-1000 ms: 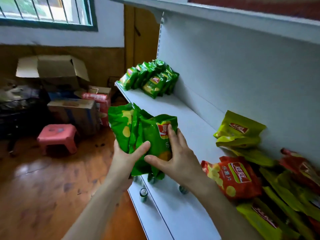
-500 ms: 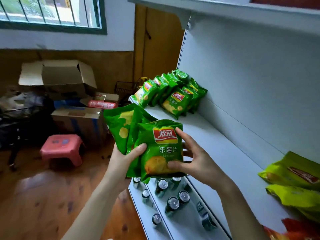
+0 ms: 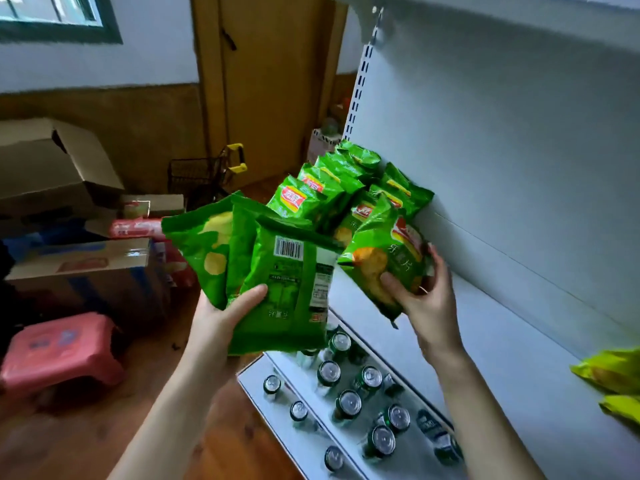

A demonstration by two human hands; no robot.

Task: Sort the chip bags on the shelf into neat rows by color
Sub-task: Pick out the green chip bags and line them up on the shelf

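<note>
Over the left end of the white shelf (image 3: 485,323), our right hand (image 3: 424,299) pinches one glossy green chip bag (image 3: 384,251), its red logo and golden crisp facing up, just beside the standing green rows (image 3: 332,188). Our left hand (image 3: 225,317) grips three green bags (image 3: 277,271) fanned out before the shelf edge (the front one shows its barcoded back).

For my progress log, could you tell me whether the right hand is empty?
No, the right hand grips a green chip bag close to the shelved green bags.
</note>
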